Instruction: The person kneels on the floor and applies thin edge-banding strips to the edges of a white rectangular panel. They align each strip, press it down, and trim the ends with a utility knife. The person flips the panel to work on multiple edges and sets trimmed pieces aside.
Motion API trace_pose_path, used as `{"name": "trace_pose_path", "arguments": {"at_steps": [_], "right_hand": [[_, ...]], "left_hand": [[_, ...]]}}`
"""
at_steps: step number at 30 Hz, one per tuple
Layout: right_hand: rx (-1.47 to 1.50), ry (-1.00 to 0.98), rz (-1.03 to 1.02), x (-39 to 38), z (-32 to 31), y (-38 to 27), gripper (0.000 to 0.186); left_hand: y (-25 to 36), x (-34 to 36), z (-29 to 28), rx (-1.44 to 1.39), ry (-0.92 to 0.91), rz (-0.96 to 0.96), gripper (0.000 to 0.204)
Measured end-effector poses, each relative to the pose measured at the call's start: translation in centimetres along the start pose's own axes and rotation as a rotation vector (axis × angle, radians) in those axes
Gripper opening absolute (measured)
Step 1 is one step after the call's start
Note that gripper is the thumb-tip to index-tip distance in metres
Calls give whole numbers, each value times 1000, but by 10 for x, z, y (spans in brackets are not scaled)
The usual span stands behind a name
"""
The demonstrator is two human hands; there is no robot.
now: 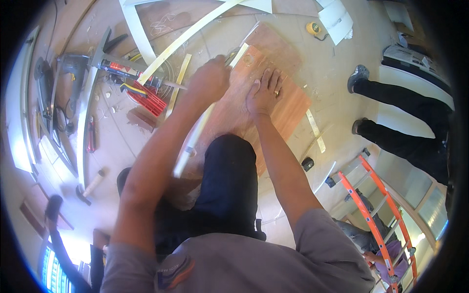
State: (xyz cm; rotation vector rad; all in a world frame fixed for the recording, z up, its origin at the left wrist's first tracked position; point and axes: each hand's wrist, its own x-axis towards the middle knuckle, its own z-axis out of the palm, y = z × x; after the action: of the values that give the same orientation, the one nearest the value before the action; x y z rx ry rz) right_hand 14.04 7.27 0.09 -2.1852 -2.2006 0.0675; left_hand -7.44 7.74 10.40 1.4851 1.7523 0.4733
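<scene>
A reddish-brown wooden board (288,105) lies on the floor in front of me, with my knee over its near part. A pale strip (197,134) runs along its left edge. My right hand (264,95) rests flat on the board, fingers spread, a ring on one finger. At the strip along the left edge, my left hand (211,78) is closed in a fist. What it grips is mostly hidden; only a small bit shows past the knuckles. Another brown panel (276,41) lies beyond the board's far end.
To the left lie a caulking gun (124,69), a red-and-black tool (146,100), a drill (73,78) and a hammer (90,188). A yellow tape measure (313,28) sits far right. A person in dark trousers (400,97) stands right; an orange ladder (364,205) has another person behind it.
</scene>
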Motion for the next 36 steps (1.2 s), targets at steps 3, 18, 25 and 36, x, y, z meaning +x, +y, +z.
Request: {"name": "trace_pose_path", "arguments": {"at_steps": [3, 18, 25, 36], "right_hand": [[19, -43, 4, 1, -5, -10, 63], [114, -60, 25, 3, -4, -1, 60], [89, -38, -21, 0, -5, -5, 60], [96, 19, -5, 1, -2, -1, 55]], "left_hand": [[-10, 44, 29, 84, 64, 36, 29], [30, 75, 33, 285, -131, 32, 25], [12, 53, 35, 268, -204, -63, 26], [-84, -127, 5, 36, 227, -351, 33]]}}
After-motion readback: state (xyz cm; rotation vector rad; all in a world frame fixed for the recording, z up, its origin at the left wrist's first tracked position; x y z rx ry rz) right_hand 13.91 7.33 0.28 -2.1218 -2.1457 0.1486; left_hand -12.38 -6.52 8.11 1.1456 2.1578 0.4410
